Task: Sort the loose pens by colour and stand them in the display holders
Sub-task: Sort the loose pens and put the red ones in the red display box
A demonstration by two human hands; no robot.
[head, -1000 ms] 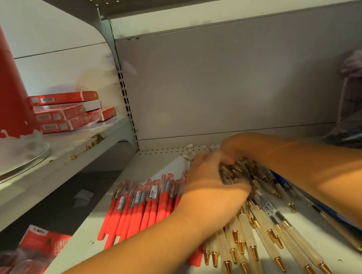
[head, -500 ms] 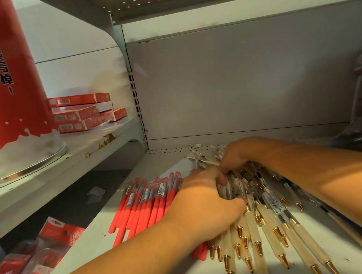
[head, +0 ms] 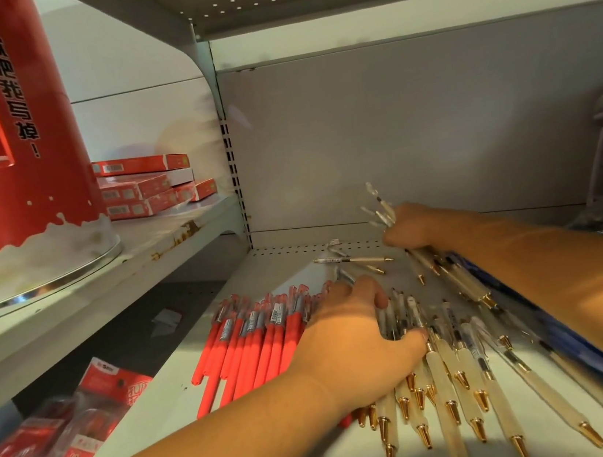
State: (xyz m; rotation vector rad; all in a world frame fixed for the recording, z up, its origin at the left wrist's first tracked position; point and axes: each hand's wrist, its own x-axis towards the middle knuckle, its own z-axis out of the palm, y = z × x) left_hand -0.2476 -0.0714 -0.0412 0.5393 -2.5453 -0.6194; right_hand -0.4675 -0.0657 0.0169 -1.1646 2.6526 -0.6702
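Observation:
Several cream pens (head: 469,378) with gold tips lie fanned on the white shelf (head: 170,406). Beside them on the left lies a row of red pens (head: 254,345). My left hand (head: 356,336) rests palm down across the upper ends of the cream pens, its fingers curled over them. My right hand (head: 407,231) is raised farther back and grips a bunch of cream pens (head: 448,274), whose clear ends stick up past the fist. Two loose cream pens (head: 354,260) lie behind the pile. No display holder is in view.
A big red display stand (head: 6,125) and stacked red boxes (head: 141,190) sit on the higher shelf to the left. Red blister packs (head: 69,431) lie lower left. A blue strip (head: 560,340) edges the pile on the right. The grey back panel (head: 413,129) closes off the shelf.
My right hand has lifted away from my left, up and to the right, carrying a bunch of cream pens. My left hand stays on the pile.

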